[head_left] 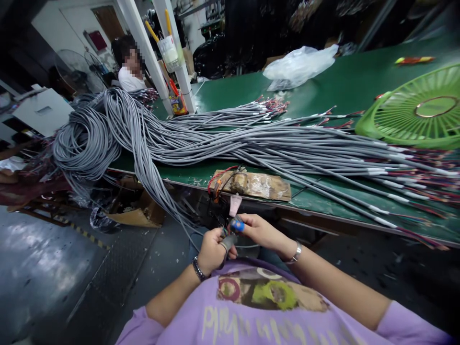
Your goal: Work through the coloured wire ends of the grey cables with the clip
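Note:
My left hand (212, 250), with grey wrapping on its thumb, is closed around the thin coloured wires (226, 231) at a cable's end. Close against it, my right hand (261, 233) pinches at the same wires, and blue wrapping covers one of its digits. The fingertips partly hide the wires. Both hands are over my lap, just below the bench's front edge. From the large bundle of grey cables (201, 143), several cables hang over the edge toward my left hand. A wooden board (266, 186) with a small wired device (237, 182) lies just beyond my hands.
The green bench (244, 88) carries a green fan (424, 108) at right and a clear plastic bag (298, 67) at the back. A white post (143, 48) holds a tool cup (169, 52). Coiled cables (84, 143) hang at left. Another person (131, 72) is behind the bench.

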Demonstrator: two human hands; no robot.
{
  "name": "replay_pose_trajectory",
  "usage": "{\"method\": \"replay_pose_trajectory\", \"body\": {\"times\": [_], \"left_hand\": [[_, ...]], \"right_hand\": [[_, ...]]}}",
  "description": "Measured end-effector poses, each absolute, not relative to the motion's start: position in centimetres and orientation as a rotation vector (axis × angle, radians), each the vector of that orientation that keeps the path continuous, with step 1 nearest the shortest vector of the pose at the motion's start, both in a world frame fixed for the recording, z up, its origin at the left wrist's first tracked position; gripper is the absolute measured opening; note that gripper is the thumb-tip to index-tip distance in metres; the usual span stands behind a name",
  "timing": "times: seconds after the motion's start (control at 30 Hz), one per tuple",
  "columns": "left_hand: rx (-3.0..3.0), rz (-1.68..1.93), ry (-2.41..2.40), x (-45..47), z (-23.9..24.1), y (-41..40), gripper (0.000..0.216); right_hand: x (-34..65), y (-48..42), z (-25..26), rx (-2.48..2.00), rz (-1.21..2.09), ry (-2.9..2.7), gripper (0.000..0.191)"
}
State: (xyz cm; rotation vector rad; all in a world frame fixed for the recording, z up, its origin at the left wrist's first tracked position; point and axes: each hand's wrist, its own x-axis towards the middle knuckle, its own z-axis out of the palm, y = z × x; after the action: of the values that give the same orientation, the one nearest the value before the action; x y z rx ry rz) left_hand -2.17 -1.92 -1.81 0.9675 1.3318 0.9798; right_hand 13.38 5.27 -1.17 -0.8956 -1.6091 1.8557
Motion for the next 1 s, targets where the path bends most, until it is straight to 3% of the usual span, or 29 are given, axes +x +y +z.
{"method": "replay_pose_trajectory", "body": {"times": [0.27,0.53,1.0], "left_hand": [[0.879,1.192,1.316,-1.6,-2.5,-1.9,0.030],[0.937,1.017,1.237,-2.1,-2.1,-2.2,0.037],[0.759,1.273,1.320,-1.7,-3.5,-2.4,0.034]], "right_hand": [[13.0,3.0,-1.9,-0.896,2.007,-1.236,0.034],[12.4,3.4,-0.7,-0.827,2.006,-1.417,0.025],[11.9,3.6,-1.6,-0.927,1.948,-1.349,0.027]]}}
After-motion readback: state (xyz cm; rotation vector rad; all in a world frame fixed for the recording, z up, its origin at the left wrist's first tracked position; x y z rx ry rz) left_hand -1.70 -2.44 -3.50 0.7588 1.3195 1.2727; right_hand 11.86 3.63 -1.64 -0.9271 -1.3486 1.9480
